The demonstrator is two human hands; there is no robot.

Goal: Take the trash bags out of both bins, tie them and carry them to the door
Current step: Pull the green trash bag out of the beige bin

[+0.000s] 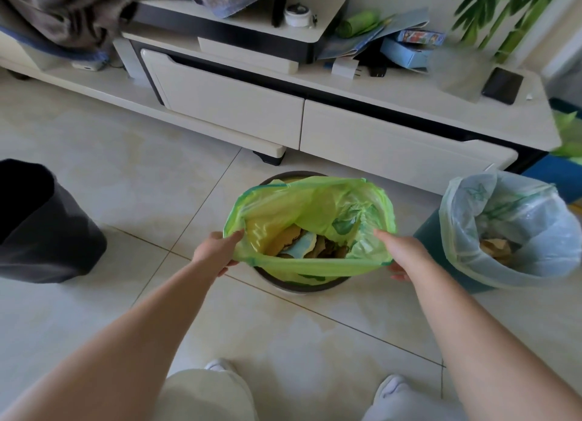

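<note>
A green trash bag [318,206] with paper and cardboard scraps inside stands open in a round dark bin [302,286] on the floor in front of me. My left hand [217,250] grips the bag's rim at its left side. My right hand [401,253] grips the rim at its right side. The rim is lifted off the bin's edge and stretched between both hands. To the right, a pale blue-white bag [516,228] with scraps lines a teal bin [428,238].
A low white TV cabinet [378,143] with drawers runs behind the bins, holding boxes, a phone and clutter. A black bag or container [41,225] sits on the floor at the left. Beige floor tiles lie around; my feet are below.
</note>
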